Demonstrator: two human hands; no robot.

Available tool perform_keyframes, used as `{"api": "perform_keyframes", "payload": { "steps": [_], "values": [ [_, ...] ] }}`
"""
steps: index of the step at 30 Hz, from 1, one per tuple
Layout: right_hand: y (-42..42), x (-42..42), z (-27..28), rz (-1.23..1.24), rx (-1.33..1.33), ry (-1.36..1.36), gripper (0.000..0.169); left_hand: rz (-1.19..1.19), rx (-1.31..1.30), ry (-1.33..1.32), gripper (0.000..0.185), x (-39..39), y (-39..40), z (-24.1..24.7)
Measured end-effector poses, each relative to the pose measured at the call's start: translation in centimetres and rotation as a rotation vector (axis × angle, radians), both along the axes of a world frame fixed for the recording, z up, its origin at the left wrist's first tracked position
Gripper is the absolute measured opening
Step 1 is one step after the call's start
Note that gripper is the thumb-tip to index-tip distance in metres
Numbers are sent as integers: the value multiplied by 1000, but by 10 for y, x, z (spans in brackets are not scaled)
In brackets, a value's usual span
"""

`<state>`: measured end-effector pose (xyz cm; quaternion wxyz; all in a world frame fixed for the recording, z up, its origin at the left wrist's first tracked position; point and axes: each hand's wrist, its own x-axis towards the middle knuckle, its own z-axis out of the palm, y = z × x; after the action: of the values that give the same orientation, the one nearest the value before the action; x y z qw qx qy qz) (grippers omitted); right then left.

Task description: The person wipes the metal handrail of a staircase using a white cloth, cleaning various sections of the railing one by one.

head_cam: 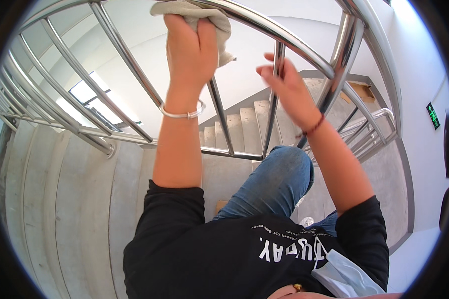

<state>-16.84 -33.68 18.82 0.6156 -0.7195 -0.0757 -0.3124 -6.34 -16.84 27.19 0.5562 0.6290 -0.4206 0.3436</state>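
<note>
My left hand [192,52], with a white bangle at the wrist, is closed on a greyish-beige cloth [223,30]. The cloth is bunched against the underside and side of a polished metal handrail [262,22] at the top of the view. To the right, my right hand [292,88] is slightly blurred, its fingers spread around an upright metal baluster [271,123] below the rail. Whether those fingers touch the baluster is hard to tell. A dark red bead bracelet [314,126] circles the right wrist.
Concrete steps [82,209] lie on the left, with another flight [243,125] beyond the railing. A thick metal post [340,63] stands at the right. Past it are a piece of cardboard [361,92] and a green exit sign [432,115]. A face mask [346,274] hangs at my chest.
</note>
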Motion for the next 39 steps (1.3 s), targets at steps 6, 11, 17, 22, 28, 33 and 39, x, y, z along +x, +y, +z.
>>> {"api": "perform_keyframes", "payload": {
  "steps": [6, 11, 17, 22, 28, 33, 39],
  "values": [
    [4, 22, 29, 106, 161, -48, 28, -319, -115, 129, 30, 20, 2, -6],
    [0, 20, 25, 116, 103, -60, 23, -470, -161, 516, 22, 7, 8, -86],
    [1, 29, 14, 106, 112, -161, 30, -234, 98, 569, 24, -18, 19, -260],
    [-4, 23, -9, 135, 103, -89, 36, -250, 27, 720, 23, -34, 12, -342],
    [-10, 21, -40, 121, 96, -65, 38, -18, -316, 625, 26, -34, 6, -253],
    [-9, 26, -44, 72, 37, -66, 44, -96, -527, 79, 22, -43, 52, -135],
    [-1, 21, -39, -52, -55, -58, 45, 337, 564, -172, 15, -47, 105, -206]
  ]
}}
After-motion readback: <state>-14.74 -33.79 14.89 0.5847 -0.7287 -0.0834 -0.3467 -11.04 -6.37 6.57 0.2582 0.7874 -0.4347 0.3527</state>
